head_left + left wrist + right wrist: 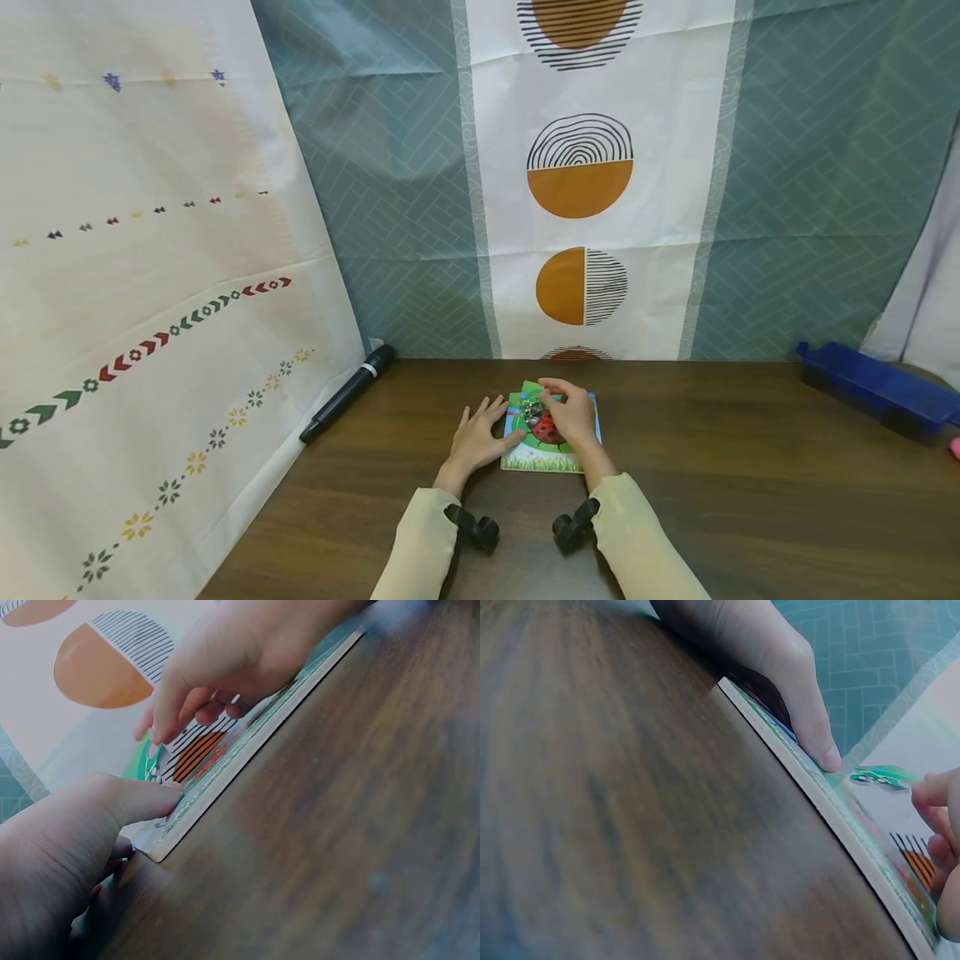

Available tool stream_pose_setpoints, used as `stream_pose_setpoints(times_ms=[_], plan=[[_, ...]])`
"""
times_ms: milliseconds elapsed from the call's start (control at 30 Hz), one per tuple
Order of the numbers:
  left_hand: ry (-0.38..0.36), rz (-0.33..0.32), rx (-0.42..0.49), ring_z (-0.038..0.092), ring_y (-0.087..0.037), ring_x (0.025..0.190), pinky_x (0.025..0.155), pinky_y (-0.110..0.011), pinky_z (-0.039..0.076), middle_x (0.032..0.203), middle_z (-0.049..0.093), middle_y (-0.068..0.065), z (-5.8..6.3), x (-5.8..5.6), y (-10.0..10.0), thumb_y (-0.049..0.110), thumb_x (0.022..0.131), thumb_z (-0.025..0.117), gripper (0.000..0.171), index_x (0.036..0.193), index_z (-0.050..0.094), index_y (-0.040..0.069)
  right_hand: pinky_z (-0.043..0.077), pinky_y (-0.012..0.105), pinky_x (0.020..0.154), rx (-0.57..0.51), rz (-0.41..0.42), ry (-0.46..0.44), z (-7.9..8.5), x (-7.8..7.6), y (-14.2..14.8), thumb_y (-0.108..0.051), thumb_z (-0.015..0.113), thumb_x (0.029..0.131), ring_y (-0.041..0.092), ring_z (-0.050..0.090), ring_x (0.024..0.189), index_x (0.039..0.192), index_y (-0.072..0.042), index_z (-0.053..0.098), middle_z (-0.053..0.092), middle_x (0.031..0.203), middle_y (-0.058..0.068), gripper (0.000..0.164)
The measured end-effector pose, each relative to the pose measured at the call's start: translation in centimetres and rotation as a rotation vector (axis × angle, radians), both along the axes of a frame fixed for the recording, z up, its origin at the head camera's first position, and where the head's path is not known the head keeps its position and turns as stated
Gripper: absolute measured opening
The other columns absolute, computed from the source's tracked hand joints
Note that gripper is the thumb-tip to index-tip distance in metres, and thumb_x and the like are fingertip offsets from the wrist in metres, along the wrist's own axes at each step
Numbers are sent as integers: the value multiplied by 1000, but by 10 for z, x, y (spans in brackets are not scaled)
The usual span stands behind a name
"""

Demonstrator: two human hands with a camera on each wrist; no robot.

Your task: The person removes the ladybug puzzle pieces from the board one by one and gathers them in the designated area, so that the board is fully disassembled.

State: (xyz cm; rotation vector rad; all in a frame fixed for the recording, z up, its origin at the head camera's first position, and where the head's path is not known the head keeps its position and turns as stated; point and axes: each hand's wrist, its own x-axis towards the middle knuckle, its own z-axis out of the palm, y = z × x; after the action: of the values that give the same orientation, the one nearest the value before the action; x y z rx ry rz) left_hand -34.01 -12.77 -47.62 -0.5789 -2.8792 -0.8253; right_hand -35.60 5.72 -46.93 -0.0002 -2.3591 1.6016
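Now, at bottom centre, two cream sleeves (423, 542) lead up to a picture board (540, 462), flat on the brown table (712, 500), right between the hands. Left hand (474, 440): fingers spread, thumb resting on the board's left edge. Right hand (573, 417) arches over the board's right side, finger and thumb pinching a green piece (531, 388) tilted above its upper part! Further off, black marker-shaped object (347, 395) left of centre, blue tray (881, 385) far right, patterned cloth (420, 208) across the top.

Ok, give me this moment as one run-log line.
left hand: thumb on ladybug puzzle board | right hand: pinches green puzzle piece, tilted over board | black marker: left of both hands
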Motion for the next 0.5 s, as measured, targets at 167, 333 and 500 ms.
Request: stream_pose_setpoints(times_ms=[167,333,500], plan=[[11,0,-3,31,-37,147,120,-62,14,155,40,-14,1,0,0,46,91,63,69,146,46,7,29,21,47,11,-63,29,5,2,6,-18,64,93,10,42,58,120,-12,71,73,106,11,28],[16,-13,8,31,-37,147,120,-63,14,155,40,-14,1,1,0,44,91,64,69,146,46,6,40,24,61,-41,-123,20,5,2,29,-17,62,95,16,55,75,122,-11,68,71,111,13,29],[12,-20,26,30,-37,147,121,-63,13,155,39,-14,0,2,-2,45,91,64,70,146,45,6,48,43,91,-76,-141,-4,-1,1,64,-17,59,97,32,59,109,125,-8,65,67,118,20,30]])
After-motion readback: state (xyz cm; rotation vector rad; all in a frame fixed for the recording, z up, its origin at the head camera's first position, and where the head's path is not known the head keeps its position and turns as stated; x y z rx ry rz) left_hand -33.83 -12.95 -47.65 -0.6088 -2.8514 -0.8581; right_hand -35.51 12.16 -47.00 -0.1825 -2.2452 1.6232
